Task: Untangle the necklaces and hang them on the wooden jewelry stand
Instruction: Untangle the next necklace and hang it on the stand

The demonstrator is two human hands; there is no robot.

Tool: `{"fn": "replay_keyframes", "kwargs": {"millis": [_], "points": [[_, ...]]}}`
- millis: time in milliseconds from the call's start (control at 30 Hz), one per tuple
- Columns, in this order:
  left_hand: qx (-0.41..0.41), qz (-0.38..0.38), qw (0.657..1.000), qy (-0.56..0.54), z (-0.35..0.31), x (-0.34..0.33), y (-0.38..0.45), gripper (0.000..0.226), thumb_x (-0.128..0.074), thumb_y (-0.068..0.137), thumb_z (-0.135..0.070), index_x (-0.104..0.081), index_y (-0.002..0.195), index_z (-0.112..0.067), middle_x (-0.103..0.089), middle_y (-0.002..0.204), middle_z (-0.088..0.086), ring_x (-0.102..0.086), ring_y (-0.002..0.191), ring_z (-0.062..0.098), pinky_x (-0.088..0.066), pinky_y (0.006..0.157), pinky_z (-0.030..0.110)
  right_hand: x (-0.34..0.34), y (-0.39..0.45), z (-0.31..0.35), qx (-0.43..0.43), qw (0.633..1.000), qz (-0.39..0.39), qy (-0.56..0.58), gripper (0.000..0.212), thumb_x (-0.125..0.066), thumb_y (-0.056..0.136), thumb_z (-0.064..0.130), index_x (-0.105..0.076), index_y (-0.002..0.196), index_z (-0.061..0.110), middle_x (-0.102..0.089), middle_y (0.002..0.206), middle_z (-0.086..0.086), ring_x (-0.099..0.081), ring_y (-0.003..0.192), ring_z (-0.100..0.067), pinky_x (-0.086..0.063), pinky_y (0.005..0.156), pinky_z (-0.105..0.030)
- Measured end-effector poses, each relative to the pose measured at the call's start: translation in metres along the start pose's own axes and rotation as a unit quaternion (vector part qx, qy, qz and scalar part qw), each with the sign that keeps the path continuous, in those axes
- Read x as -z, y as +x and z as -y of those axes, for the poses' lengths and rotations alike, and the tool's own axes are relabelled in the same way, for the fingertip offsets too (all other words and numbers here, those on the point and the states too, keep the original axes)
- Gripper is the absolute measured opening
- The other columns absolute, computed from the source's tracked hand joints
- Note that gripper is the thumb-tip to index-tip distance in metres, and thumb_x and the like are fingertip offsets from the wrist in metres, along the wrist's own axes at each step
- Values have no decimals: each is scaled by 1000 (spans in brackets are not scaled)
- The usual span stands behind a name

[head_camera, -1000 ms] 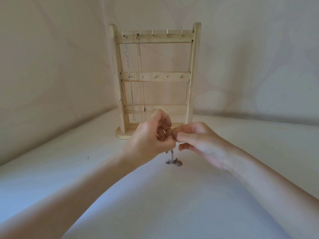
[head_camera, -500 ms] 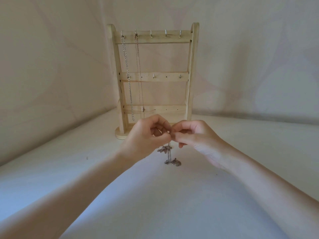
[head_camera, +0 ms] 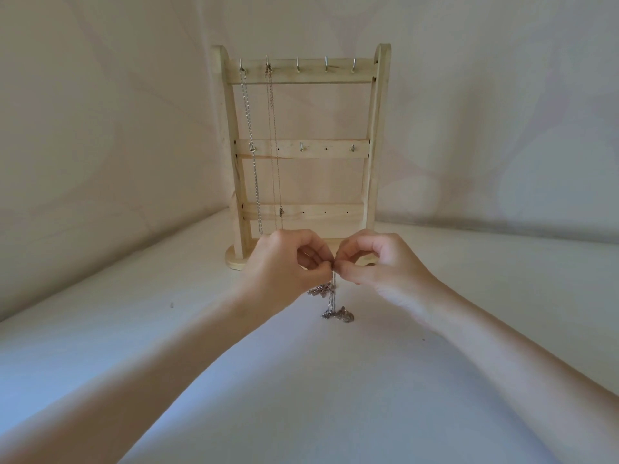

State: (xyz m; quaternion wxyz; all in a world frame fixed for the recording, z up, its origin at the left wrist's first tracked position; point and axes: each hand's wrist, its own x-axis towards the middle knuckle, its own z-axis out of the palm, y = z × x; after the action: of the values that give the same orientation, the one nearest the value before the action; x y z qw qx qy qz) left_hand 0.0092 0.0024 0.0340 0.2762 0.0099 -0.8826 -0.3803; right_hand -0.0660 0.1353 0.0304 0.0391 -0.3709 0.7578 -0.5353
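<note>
A tangled silver necklace [head_camera: 332,296] hangs between the two hands, just in front of the wooden jewelry stand [head_camera: 303,149]. Its upper end is pinched where the fingertips of both hands meet; from there a thin strand drops straight down to a small clump of chain and pendant that touches the white tabletop [head_camera: 301,380]. A second knot of chain bunches just under the left hand.

The left hand [head_camera: 284,266] has its fingers curled, thumb and forefinger pinching the chain at its top. The right hand [head_camera: 378,262] mirrors it, fingers bent in, thumb and forefinger nipping the same spot from the other side. Both forearms reach in from the bottom corners.

Behind the hands the stand is upright on its round-ended base, with three crossbars carrying small metal hooks. A heavier link chain [head_camera: 251,152] hangs from the leftmost top hook, and a finer chain [head_camera: 273,145] hangs from the second hook beside it; both reach down to the lowest bar. A pale draped cloth backdrop [head_camera: 100,112] rises behind the table.
</note>
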Motion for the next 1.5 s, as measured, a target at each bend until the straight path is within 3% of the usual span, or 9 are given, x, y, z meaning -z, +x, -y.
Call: {"fn": "replay_keyframes", "kwargs": {"millis": [133, 300, 467, 567, 700, 833, 1033, 1133, 1500], "points": [[24, 19, 999, 9, -1, -2, -1, 21, -67, 74, -4, -60, 66, -21, -62, 59, -8, -56, 50, -6, -38, 50, 4, 0, 0, -1, 9, 1000, 2, -6, 16, -67, 76, 6, -64, 65, 17, -57, 85, 6, -51, 71, 0, -35, 64, -7], [81, 19, 994, -74, -1, 0, 3, 22, -58, 80, -2, -59, 64, -17, -56, 44, -12, -50, 40, -1, -35, 42, 7, 6, 0, -2, -27, 996, -2, 80, 9, -68, 80, 19, -73, 82, 11, -63, 86, 7, -51, 66, -7, -42, 67, -16], [41, 5, 997, -66, 2, -1, 3, 22, -62, 79, -2, -60, 66, -19, -58, 55, -10, -54, 49, 1, -46, 50, 14, 5, 0, -1, -15, 995, 12, 95, 7, -73, 77, 12, -72, 71, 15, -62, 70, 21, -53, 64, 2, -42, 60, -11], [43, 3, 996, -75, 1, -1, 2, 20, -62, 79, -2, -61, 67, -18, -60, 55, -10, -56, 51, 5, -47, 52, 17, 5, 1, -2, -20, 995, 9, 100, 4, -75, 74, 13, -71, 73, 11, -62, 71, 16, -52, 67, -3, -42, 63, -15], [66, 36, 991, -114, -4, 1, 2, 23, -58, 83, 2, -60, 68, -14, -59, 55, -6, -52, 42, -2, -39, 45, 7, 6, 1, -3, -43, 994, 30, 98, 3, -72, 77, 12, -69, 77, 11, -62, 81, 5, -52, 69, -8, -44, 68, -19], [75, 62, 985, -139, -2, 0, 3, 22, -56, 82, 3, -60, 69, -14, -61, 61, -3, -55, 50, 5, -48, 53, 14, 7, 0, -2, -60, 986, 94, 125, 7, -64, 82, 4, -66, 79, 10, -62, 79, -1, -53, 67, -4, -44, 70, -22], [-5, 30, 999, -34, 0, -4, -1, 18, -63, 72, -5, -56, 65, -20, -64, 61, -6, -59, 56, 3, -48, 56, 20, 7, -2, 2, -49, 992, 96, 72, 13, -60, 80, 3, -61, 73, 14, -61, 70, 3, -54, 62, 0, -45, 70, -23], [-29, 10, 1000, -3, 2, -5, -1, 23, -65, 73, -1, -55, 65, -21, -66, 62, -3, -62, 59, 7, -44, 52, 12, 8, -2, 3, -37, 993, 96, 64, 15, -61, 80, 3, -60, 71, 14, -62, 67, 5, -54, 64, 0, -44, 69, -22], [51, 86, 975, -197, -3, 7, 2, 22, -58, 83, 6, -48, 88, -13, -62, 69, -7, -52, 54, 5, -42, 52, 14, 16, 0, 1, -74, 968, 151, 185, 16, -61, 82, 4, -64, 72, 16, -63, 73, 8, -55, 76, -5, -42, 67, -23]]}}
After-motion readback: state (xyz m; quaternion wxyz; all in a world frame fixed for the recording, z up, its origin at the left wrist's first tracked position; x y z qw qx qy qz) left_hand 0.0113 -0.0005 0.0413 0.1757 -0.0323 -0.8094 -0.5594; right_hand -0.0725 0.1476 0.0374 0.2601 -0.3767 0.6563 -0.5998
